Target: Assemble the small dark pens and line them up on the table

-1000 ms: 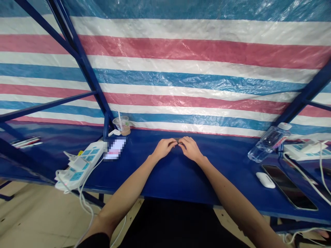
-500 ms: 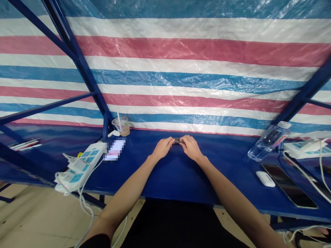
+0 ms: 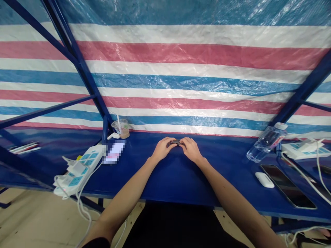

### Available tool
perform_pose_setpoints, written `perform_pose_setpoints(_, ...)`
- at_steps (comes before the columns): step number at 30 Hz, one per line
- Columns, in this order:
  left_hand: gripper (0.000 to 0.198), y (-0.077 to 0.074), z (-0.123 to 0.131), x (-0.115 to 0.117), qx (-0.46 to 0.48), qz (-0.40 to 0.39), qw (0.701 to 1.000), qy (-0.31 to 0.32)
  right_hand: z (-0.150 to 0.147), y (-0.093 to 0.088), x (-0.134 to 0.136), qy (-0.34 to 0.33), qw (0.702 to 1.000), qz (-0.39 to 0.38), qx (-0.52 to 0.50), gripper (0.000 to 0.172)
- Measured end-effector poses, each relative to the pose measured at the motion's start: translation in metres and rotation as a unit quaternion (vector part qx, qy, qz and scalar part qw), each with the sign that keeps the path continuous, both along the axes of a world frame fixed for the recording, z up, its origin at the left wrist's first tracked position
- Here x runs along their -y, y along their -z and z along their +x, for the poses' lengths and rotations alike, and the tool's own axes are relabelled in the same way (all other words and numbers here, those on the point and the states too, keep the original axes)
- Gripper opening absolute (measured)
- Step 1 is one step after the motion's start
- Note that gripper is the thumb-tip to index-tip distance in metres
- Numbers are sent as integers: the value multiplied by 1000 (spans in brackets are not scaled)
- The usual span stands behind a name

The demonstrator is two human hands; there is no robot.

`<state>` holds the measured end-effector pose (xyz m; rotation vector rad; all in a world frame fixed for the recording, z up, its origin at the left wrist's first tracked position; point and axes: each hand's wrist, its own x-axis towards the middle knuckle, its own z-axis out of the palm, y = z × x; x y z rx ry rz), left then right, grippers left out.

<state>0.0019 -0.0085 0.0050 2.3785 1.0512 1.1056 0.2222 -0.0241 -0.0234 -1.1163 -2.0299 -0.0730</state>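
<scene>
Both hands meet near the far middle of the blue table [image 3: 176, 179]. Between them is a small dark, narrow object [image 3: 176, 142], mostly covered by fingers, so its kind cannot be made out. My left hand [image 3: 162, 148] is closed on its left end, thumb along the near side. From the other side, my right hand [image 3: 190, 148] grips the right end with bent fingers. The object is at or just above the tabletop; whether it touches the surface does not show.
A power strip [image 3: 82, 168] with white cables, a blurred phone [image 3: 114, 151] and a plastic cup [image 3: 121, 129] with a straw are on the left. To the right are a water bottle [image 3: 266, 143], a white earbud case [image 3: 264, 179], a dark phone [image 3: 288, 186] and another power strip [image 3: 305, 151].
More of the dark object shows beside my left fingers, which have shifted slightly around it. My right hand stays nearly in place. The whole view has tilted a little.
</scene>
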Motion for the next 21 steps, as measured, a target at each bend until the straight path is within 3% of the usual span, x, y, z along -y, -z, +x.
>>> perform_pose_setpoints(5,48,-1,2,1,-41,-40,998,-38,2,3,-2,7,1000,4,-7,12)
perform_pose_setpoints(9,41,2,0,-2,-27,-66,997,-38,4,4,-3,-3,1000,0,10,12)
perform_pose_setpoints(15,20,3,-2,-4,0,-30,999,-14,5,2,-3,-19,999,-23,29,19)
perform_pose_setpoints(21,27,3,0,-2,-14,-43,999,-13,3,3,-2,-11,999,-29,-26,11)
